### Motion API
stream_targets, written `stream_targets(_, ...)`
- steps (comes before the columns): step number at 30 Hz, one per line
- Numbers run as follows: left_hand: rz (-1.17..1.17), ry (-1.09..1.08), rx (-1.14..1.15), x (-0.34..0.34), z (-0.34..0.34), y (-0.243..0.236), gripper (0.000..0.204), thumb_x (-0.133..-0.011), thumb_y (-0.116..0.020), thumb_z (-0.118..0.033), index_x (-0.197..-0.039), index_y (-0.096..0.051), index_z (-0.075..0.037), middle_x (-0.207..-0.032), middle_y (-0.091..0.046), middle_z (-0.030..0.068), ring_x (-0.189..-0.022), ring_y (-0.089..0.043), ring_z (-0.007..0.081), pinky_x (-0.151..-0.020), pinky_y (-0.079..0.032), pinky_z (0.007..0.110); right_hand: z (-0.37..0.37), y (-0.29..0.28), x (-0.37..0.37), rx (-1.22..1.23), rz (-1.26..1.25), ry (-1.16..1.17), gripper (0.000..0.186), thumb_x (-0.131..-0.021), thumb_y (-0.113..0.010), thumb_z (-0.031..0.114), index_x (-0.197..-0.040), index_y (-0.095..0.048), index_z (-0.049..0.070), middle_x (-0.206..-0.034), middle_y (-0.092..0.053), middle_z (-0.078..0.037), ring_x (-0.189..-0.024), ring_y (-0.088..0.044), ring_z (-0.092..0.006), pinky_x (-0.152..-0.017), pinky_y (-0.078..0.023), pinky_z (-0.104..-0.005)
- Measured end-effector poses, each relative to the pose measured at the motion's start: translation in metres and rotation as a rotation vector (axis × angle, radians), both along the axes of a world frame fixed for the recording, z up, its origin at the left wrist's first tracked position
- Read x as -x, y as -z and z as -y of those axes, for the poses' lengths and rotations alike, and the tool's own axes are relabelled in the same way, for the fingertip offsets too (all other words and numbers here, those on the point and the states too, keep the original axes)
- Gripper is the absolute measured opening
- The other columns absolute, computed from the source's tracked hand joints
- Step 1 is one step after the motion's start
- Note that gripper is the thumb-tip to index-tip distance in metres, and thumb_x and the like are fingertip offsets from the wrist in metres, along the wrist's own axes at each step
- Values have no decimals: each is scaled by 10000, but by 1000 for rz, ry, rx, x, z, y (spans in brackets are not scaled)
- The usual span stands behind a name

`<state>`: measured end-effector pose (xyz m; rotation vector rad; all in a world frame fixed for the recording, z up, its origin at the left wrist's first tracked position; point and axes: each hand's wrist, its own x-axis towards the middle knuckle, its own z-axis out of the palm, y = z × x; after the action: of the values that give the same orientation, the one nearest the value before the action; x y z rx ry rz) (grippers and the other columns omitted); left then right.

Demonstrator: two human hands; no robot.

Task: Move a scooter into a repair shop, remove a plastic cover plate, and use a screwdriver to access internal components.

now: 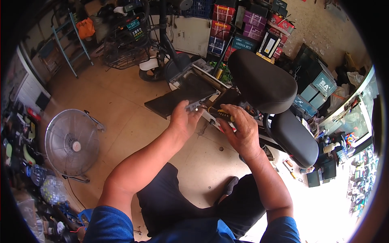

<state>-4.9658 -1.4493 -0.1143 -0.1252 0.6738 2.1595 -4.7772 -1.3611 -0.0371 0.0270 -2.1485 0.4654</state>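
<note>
In front of me stands an electric scooter with two dark padded seats (263, 81). Its floorboard section lies open, and a flat black panel (170, 101) sticks out to the left of it. My left hand (183, 121) is closed on a small silvery metal part (195, 107) by the panel's near edge; its exact kind is hard to make out. From the right, my right hand (245, 131) grips the black and yellow handle of a screwdriver (225, 115). The screwdriver points left toward the metal part; whether its tip touches the part I cannot tell.
A round floor fan (75, 141) stands at the left. Stacked boxes (253, 26) line the back wall, near a white cabinet (188, 36). A blue ladder (71, 44) leans at the back left. Loose tools (291, 168) lie on the floor to the right.
</note>
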Motion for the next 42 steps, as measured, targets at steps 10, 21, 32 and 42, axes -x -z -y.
stream_targets(10,-24,-8,29,-4,3,-1,211,-991,-514,-153,-1083,-510,37,-1147,-580,170,-1113,-590,305,-1096,-475,467,7,1,-5,306,367,286,292,-894,-740,231,-1060,-613,27,-743,-695,-175,-677,-696,-342,-599,-545,-400)
stream_targets(21,11,-59,63,4,-2,8,238,-1008,-481,-173,-1097,-514,46,-1164,-590,189,-1090,-606,332,-1055,-504,468,5,1,-6,145,467,245,276,-826,-683,51,-1097,-640,81,-996,-612,-119,-940,-635,-315,-800,-534,-410)
stream_targets(32,117,-37,52,-9,-6,8,220,-1011,-505,-192,-1090,-474,11,-1058,-585,164,-961,-635,299,-899,-593,431,0,-4,3,-241,95,206,291,-872,-692,70,-1154,-622,60,-1157,-623,-126,-872,-682,-309,-745,-568,-382)
stream_targets(42,109,-76,30,-5,-3,7,257,-1022,-466,-188,-1149,-472,35,-1165,-559,174,-1057,-595,308,-993,-539,455,10,-16,4,-296,151,187,283,-872,-670,41,-1146,-599,47,-1246,-578,-153,-984,-653,-338,-785,-563,-395)
